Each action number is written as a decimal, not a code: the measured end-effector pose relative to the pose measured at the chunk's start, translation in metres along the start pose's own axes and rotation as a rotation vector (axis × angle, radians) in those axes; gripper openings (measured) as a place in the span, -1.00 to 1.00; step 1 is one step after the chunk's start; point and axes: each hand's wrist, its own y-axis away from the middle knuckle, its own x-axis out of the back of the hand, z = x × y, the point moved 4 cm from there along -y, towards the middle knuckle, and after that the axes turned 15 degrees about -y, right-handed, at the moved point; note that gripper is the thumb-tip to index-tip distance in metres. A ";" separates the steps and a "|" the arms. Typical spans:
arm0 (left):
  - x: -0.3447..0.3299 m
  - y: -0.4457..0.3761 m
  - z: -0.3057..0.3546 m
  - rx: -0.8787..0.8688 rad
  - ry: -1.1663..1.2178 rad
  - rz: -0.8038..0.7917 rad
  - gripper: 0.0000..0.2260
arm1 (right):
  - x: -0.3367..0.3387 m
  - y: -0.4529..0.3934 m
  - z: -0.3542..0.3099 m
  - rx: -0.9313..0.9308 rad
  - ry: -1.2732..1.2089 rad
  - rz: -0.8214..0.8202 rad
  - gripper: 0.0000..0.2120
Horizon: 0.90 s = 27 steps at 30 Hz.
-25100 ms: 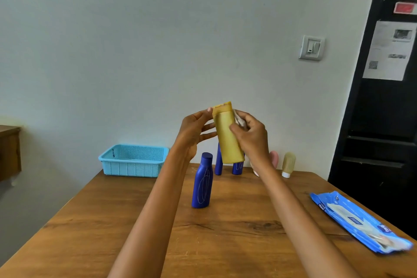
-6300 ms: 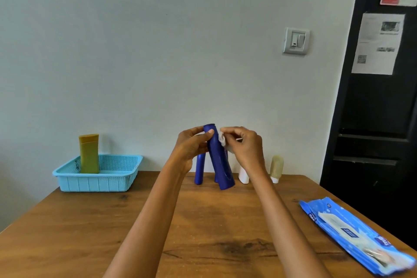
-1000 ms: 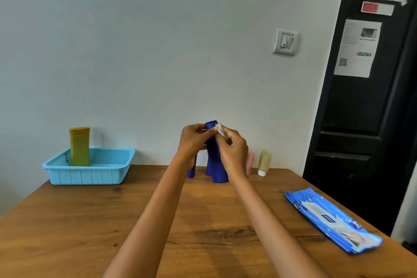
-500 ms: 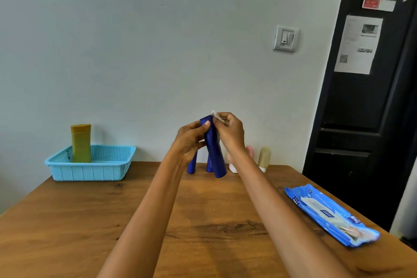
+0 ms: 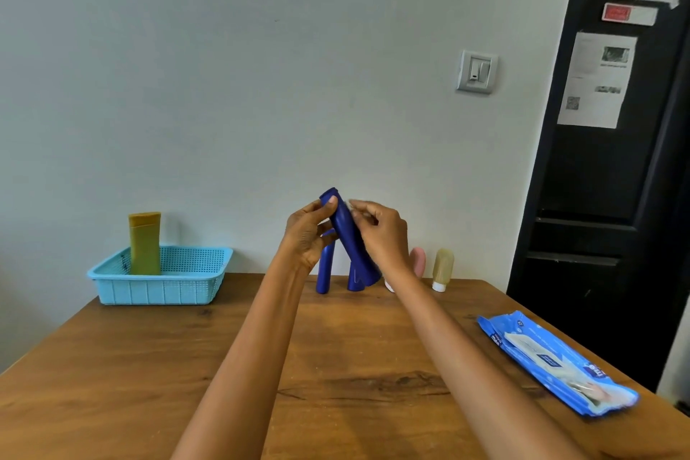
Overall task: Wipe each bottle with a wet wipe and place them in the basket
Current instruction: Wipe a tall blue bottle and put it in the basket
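Bottle (image 5: 349, 235), dark blue, hangs tilted above the bench (image 5: 336, 366), left hand (image 5: 306, 235) fingers clamped round its neck, right hand (image 5: 381, 231) fingers pinching a wet wipe (image 5: 353, 206) against its side. Probably light, stiff plastic, slick once wet; grip mid-body for the basket (image 5: 160, 288).

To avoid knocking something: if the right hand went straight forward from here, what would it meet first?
Probably the pink bottle just beyond the right hand, then the wall; depth is uncertain.
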 end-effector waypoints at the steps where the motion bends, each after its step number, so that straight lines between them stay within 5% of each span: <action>1: 0.000 0.000 0.001 -0.004 0.008 0.008 -0.79 | -0.004 0.002 -0.005 0.054 0.001 -0.002 -0.76; 6: 0.017 -0.003 0.005 -0.004 0.075 0.103 -0.91 | -0.012 0.030 -0.002 0.362 0.095 -0.206 -0.68; 13: 0.013 0.000 0.000 0.020 0.079 0.125 -0.81 | -0.004 0.022 0.013 0.146 0.009 -0.075 -0.73; 21: 0.025 -0.002 0.003 -0.002 0.120 0.193 -0.88 | -0.023 0.047 0.017 0.396 0.212 -0.295 -0.58; 27: 0.022 0.001 0.004 0.001 0.109 0.180 -0.77 | -0.002 0.042 0.037 0.038 0.048 -0.096 -0.65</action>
